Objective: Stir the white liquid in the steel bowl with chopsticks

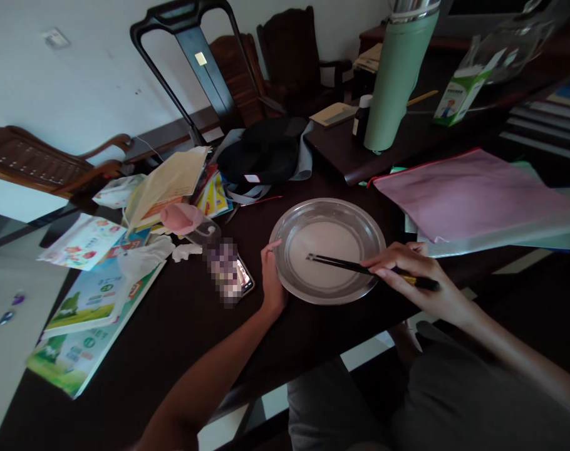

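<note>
A round metal plate point(360, 232) lies on the dark table point(181, 326) in front of me, with a pale layer inside it. My left hand point(270, 282) grips the plate's left rim, thumb on the edge. My right hand point(416, 279) is closed on a pair of dark chopsticks point(341, 264), whose tips reach over the middle of the plate.
A phone point(231, 279) lies just left of my left hand. Books and papers point(92, 300) cover the left of the table. A green flask point(395, 81), a small bottle point(361, 116), a carton point(461, 94) and a pink folder point(463, 194) stand behind. Chairs point(210, 69) line the wall.
</note>
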A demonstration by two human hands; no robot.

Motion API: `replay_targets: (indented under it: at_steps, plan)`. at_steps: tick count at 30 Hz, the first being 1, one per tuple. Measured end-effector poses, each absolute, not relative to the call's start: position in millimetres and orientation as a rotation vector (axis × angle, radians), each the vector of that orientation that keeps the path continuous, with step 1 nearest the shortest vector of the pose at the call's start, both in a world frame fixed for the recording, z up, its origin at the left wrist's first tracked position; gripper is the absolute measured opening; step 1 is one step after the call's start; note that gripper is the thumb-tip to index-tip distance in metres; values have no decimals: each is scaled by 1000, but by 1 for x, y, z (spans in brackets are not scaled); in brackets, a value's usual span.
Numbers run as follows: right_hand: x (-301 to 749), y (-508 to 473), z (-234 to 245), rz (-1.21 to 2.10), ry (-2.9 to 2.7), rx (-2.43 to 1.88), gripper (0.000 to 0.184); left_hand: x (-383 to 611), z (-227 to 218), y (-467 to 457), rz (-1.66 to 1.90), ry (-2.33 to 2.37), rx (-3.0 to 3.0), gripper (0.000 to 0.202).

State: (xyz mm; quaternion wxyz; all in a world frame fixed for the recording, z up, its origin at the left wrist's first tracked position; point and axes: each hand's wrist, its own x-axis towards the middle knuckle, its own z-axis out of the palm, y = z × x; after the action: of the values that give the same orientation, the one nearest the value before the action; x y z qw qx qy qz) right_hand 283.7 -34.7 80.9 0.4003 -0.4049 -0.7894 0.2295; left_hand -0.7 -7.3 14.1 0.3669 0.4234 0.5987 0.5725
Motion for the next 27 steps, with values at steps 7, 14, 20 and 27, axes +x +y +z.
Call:
replay_targets:
  at_steps: [7, 14, 20, 27]
  plan:
    - [292, -34, 78, 409, -1887, -1150, 18, -2, 15, -8, 1464, 1532, 1137, 35]
    - [310, -48, 89, 494, -1740, -1137, 31, -1, 13, -6, 1464, 1530, 1104, 43]
    - [299, -45, 90, 586, -1892, -1019, 25, -2, 11, -6, 1458, 1540, 1087, 41]
    - [286, -33, 76, 507, -1985, -1076, 13, -3, 9, -6, 1475, 1517, 1085, 44]
